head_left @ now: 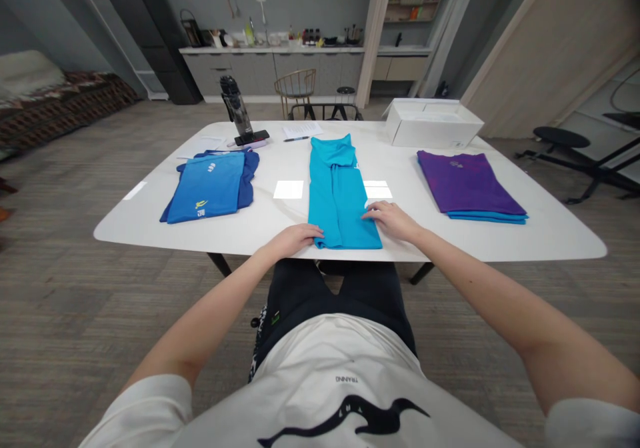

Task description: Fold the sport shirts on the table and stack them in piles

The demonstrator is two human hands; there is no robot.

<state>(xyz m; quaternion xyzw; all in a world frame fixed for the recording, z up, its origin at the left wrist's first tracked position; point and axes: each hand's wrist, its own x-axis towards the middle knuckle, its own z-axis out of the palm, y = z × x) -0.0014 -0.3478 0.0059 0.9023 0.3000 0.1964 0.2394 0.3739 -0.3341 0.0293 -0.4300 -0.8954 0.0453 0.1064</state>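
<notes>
A turquoise T-shirt (340, 201) lies in front of me on the table, folded into a long narrow strip with a lengthwise overlap down its middle. Its far end is wider and loosely bunched. My left hand (299, 238) rests at the near left corner of the shirt, fingers stretched out onto the fabric. On the opposite long edge, my right hand (393, 220) touches the cloth with its fingertips, the fingers slightly bent and apart. Neither hand lifts the shirt.
On the white table (270, 231), folded blue shirts (213, 181) lie left and a purple-topped stack (470, 185) right. A white box (433, 123), a dark bottle (237, 108), a pen (297, 139) and paper (303, 129) stand or lie along the back.
</notes>
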